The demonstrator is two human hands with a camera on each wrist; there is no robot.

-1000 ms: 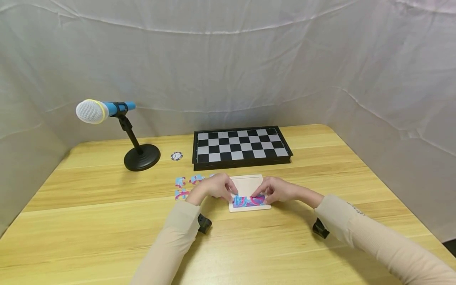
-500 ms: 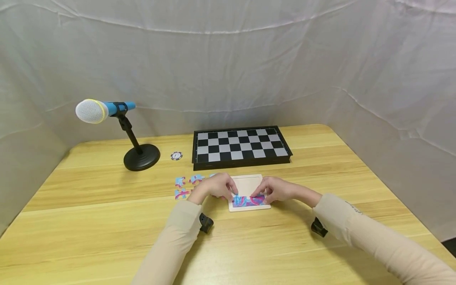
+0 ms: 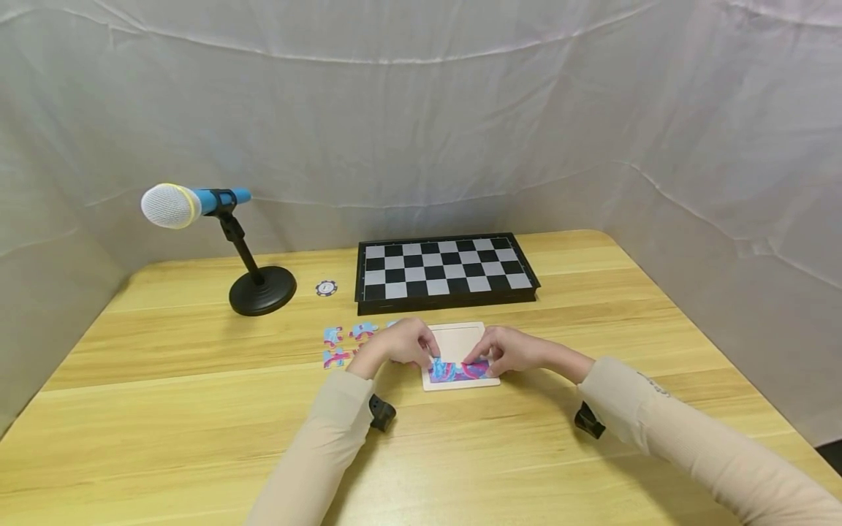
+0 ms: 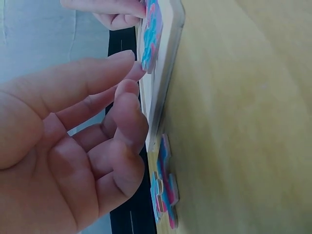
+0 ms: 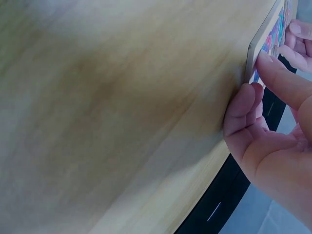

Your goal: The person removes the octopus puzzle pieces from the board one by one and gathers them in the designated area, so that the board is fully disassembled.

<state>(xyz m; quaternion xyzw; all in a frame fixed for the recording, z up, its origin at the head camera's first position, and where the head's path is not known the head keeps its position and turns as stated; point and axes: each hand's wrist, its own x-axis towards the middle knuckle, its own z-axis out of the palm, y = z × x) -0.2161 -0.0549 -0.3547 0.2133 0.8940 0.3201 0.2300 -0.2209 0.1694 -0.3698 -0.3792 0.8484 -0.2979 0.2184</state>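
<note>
In the head view, a pale puzzle tray [image 3: 459, 336] lies on the table with joined pink, blue and purple jigsaw puzzle pieces [image 3: 454, 372] along its near side. My left hand [image 3: 403, 342] holds the left piece of this row, thumb at its left side and index finger at its far edge. My right hand [image 3: 509, 351] grips the right piece between thumb and index finger. The left wrist view shows a blue-pink puzzle piece [image 4: 152, 36] beside the left fingertips. Within the right wrist view, the right thumb rests over the tray's edge [image 5: 253, 51]; the index fingertip is hidden.
Several loose puzzle pieces [image 3: 333, 336] lie left of the tray, partly behind the left hand. A black-framed checkered board [image 3: 447, 267] sits behind. Further left are a poker chip [image 3: 326, 288] and a blue microphone [image 3: 172, 205] on a black stand [image 3: 263, 291].
My left hand shifts very slightly at the left end of the row, and the left piece's blue far edge shows a little more. The right hand stays nearly still.
</note>
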